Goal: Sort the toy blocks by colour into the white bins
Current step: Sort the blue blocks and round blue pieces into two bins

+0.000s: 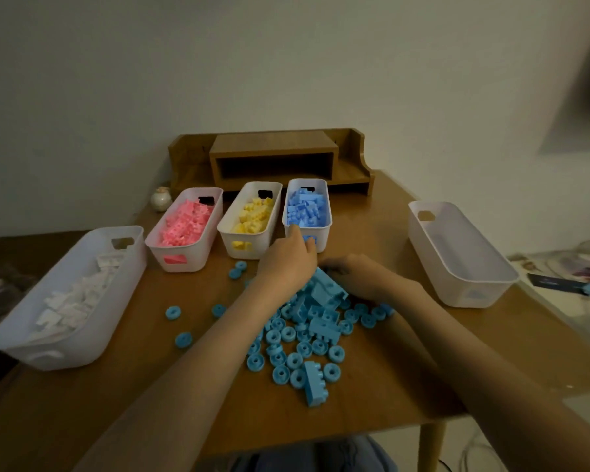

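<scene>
A heap of blue blocks and blue rings (307, 338) lies in the middle of the wooden table (382, 396). My left hand (286, 258) reaches to the front rim of the blue-block bin (323, 233), fingers curled, with a small blue piece showing at its fingertips. My right hand (358, 275) lies on the far side of the heap, its fingers bent down among the blocks and partly hidden. Left of the blue bin stand the yellow-block bin (230, 233), the pink-block bin (188, 262) and a larger bin of white blocks (92, 335).
A large white bin (470, 294) with nothing visible inside sits at the right table edge. Loose blue rings (173, 312) are scattered left of the heap. A wooden desk shelf (273, 158) and a small round jar (161, 198) stand at the back. Clutter lies on the floor at right.
</scene>
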Demonstrator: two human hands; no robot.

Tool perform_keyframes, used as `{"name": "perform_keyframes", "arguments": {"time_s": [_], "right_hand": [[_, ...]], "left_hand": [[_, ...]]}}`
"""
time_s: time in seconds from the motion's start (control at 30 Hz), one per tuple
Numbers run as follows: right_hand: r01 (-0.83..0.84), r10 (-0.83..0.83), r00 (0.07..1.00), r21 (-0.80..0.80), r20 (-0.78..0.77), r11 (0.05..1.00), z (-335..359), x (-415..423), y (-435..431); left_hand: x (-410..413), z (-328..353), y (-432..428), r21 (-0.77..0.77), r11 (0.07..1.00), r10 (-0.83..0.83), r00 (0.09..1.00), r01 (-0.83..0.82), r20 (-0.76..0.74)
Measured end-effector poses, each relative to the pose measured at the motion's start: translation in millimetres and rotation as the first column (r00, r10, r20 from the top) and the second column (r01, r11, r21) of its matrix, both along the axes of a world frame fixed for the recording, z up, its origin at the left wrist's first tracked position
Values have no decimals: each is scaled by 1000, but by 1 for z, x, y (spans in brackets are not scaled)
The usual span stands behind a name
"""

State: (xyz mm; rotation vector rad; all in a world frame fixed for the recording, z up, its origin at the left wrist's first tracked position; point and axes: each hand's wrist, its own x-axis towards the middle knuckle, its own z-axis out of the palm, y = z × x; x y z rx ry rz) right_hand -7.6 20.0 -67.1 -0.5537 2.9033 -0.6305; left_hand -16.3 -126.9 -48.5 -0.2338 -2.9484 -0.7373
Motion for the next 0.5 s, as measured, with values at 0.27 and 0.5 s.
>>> {"name": "perform_keyframes", "arguments": {"time_s": [0.27,0.5], "right_hand": [[511,-436,724,-8,-535,860,16,30,25],[704,-640,684,86,-349,705,18,44,64]], "left_hand": [[30,0,-20,74,932,-361,927,355,101],[40,-2,-34,60,920,-393,910,388,132]]}}
